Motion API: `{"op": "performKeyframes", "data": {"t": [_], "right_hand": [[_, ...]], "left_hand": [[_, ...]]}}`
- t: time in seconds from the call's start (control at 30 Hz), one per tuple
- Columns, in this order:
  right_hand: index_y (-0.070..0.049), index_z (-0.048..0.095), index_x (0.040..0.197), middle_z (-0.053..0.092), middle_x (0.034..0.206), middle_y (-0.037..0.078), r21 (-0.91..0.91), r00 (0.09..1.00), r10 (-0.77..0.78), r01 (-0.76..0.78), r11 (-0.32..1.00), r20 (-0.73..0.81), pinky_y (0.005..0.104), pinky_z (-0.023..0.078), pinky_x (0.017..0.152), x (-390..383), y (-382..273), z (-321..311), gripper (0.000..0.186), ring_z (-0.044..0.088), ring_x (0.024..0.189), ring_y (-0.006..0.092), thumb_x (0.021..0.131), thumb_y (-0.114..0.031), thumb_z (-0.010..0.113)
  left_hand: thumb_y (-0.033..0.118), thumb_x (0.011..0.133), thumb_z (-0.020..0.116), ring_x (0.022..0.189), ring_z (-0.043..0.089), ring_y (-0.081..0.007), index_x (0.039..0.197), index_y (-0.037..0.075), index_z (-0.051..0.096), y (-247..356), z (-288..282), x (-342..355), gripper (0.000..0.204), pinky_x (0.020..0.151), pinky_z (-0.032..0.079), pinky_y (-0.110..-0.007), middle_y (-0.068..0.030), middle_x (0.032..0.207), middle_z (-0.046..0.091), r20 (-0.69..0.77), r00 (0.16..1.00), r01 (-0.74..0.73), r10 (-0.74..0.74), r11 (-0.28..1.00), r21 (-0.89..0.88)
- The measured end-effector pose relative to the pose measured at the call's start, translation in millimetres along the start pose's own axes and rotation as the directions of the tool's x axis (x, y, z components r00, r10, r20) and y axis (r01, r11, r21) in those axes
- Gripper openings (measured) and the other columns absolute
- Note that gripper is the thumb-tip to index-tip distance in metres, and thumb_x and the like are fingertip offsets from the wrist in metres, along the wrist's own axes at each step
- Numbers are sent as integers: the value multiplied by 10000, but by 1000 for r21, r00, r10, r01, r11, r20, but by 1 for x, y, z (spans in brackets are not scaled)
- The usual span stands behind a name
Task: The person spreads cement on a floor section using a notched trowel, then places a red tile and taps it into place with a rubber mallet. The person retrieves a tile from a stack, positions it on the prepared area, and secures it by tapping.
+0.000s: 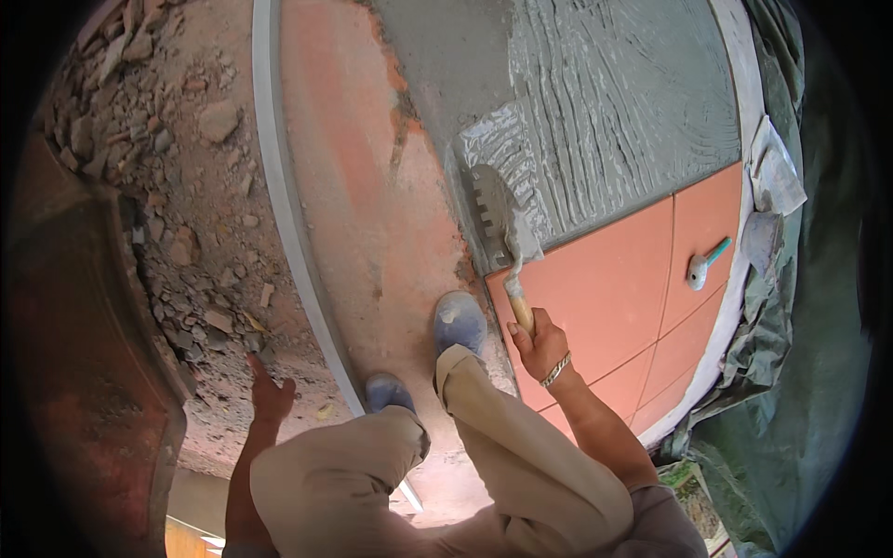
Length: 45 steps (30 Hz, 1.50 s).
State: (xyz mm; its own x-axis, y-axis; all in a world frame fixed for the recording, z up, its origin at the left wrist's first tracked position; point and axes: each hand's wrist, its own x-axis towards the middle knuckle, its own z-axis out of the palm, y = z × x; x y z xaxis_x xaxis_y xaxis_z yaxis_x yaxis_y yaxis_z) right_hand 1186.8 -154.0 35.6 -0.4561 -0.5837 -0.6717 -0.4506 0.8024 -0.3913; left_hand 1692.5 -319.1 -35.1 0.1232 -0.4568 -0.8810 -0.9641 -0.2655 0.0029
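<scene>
My right hand (541, 346) is closed round the wooden handle of a notched trowel (507, 209). The trowel's toothed blade rests at the left edge of the wet grey mortar (595, 121), which is combed into ridges. Some mortar clings to the blade and its shank. Just under that hand lie laid terracotta tiles (595, 298), their top edge meeting the mortar. My left hand (272, 395) hangs open over the rubble-strewn ground, index finger stretched out and thumb apart, holding nothing.
A mallet (699, 270) with a pale head and teal handle lies on the tiles. A long metal straightedge (288, 214) runs along the left of the bare reddish floor strip (372, 205). Broken rubble (219, 121) covers the far left. Dark green sheeting (772, 391) borders the right.
</scene>
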Motion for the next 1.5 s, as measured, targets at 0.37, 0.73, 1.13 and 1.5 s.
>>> {"op": "performKeyframes", "data": {"t": [0.37, 0.73, 1.13, 1.5], "right_hand": [[-13, 542, 1143, 705, 902, 258, -87, 998, -12, 18, 996, 65, 506, 551, 780, 15, 23, 20, 457, 694, 850, 442, 956, -424, 611], [-43, 591, 1139, 712, 942, 244, -214, 999, 43, -44, 976, -11, 508, 537, 824, 61, 56, -75, 442, 689, 906, 426, 952, -443, 596], [15, 599, 1150, 693, 1065, 283, -50, 883, 244, -287, 957, -400, 504, 525, 881, 139, 99, -178, 467, 669, 1007, 442, 977, -417, 570], [54, 510, 1175, 678, 1128, 298, 169, 688, 541, -533, 829, -484, 489, 562, 887, 204, 101, -165, 340, 695, 1004, 427, 971, -216, 541]], "left_hand": [[259, 823, 700, 1234, 556, -474, 1520, -41, 176, 27, -39, 16, 922, 1053, 449, -456, -380, 1383, 478, 88, 996, -31, 11, 972, 232], [288, 837, 715, 1179, 611, -447, 1465, -54, 403, 125, -159, -18, 780, 1019, 478, -459, -353, 1284, 591, 235, 972, -112, -9, 863, 493], [294, 870, 714, 1355, 480, -415, 1424, -64, 468, 346, -192, 17, 704, 1103, 421, -441, -322, 1467, 448, -116, 650, -578, 751, 588, 565], [151, 899, 657, 1343, 489, -424, 1600, 45, -25, 392, -147, 38, 984, 1083, 437, -482, -278, 1602, 262, -420, 821, -257, 387, 907, 333]]}}
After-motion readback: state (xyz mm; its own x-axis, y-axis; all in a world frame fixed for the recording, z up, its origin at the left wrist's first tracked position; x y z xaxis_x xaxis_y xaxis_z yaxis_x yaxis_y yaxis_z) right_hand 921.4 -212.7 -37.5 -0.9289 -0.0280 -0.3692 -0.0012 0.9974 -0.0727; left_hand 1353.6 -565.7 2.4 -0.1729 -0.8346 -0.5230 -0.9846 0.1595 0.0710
